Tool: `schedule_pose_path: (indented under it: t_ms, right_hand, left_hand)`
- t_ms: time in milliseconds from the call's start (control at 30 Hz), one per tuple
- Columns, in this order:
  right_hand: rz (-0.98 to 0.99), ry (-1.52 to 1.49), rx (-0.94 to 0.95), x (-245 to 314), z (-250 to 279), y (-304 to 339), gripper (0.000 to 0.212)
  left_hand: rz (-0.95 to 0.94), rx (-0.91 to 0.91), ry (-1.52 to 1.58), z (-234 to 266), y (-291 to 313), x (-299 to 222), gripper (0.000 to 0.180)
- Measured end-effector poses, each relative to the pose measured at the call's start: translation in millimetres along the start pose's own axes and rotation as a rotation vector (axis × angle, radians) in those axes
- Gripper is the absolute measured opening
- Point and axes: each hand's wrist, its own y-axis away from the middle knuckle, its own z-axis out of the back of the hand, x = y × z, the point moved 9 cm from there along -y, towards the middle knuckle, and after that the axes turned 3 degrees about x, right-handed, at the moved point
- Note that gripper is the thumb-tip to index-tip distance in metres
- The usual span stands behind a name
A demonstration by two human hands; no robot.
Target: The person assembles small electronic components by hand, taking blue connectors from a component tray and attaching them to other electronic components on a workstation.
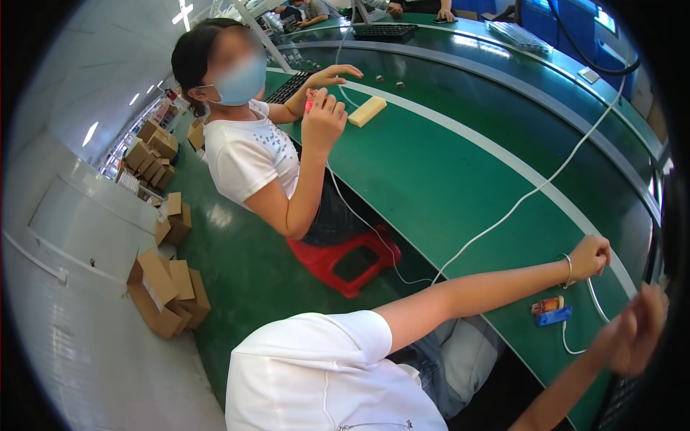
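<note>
My left arm reaches across the green workbench (pixel 445 194), a bracelet at its wrist. My left hand (pixel 592 256) is closed just above the bench, its fingers curled; whatever may be inside is hidden. My right hand (pixel 640 332), at the right rim, is smeared by motion, so its grip is unclear. Below my left hand lie a small orange-brown object (pixel 548 305) and a small blue block (pixel 554 317), side by side. A white cable (pixel 568 341) loops from near the blue block. Another white cable (pixel 535 190) crosses the bench.
Left of me, a masked co-worker (pixel 251 154) on a red stool (pixel 345 269) holds up a small glowing red object (pixel 310 102). A pale yellow block (pixel 367 111) lies near that person's hands. A conveyor (pixel 496 108) runs alongside. Open cardboard boxes (pixel 162 298) stand on the floor.
</note>
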Motion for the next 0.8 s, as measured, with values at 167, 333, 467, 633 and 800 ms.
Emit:
schedule_pose_path:
  t_ms: [167, 333, 467, 633, 800]
  right_hand:
    - [0.035, -0.295, 0.198, 8.7, -15.5, -6.9, 0.029]
    - [0.024, -0.274, 0.201, 9.2, -17.1, -1.1, 0.029]
    - [0.001, -0.267, 0.196, 7.6, -17.5, 4.6, 0.029]
    - [0.032, -0.218, 0.187, 2.5, -8.8, -1.7, 0.028]
    - [0.124, -0.107, 0.129, 6.3, 9.4, -11.3, 0.028]
  left_hand:
    - [-0.016, -0.014, -0.049, 15.1, 3.2, -1.3, 0.014]
    - [-0.009, 0.01, -0.037, 2.6, -1.6, 0.5, 0.013]
    - [-0.003, -0.007, -0.039, 11.2, -4.4, 3.9, 0.012]
    - [-0.011, -0.001, -0.055, 7.6, -8.3, 1.7, 0.012]
    - [0.015, 0.041, -0.107, 5.9, -2.2, 3.1, 0.012]
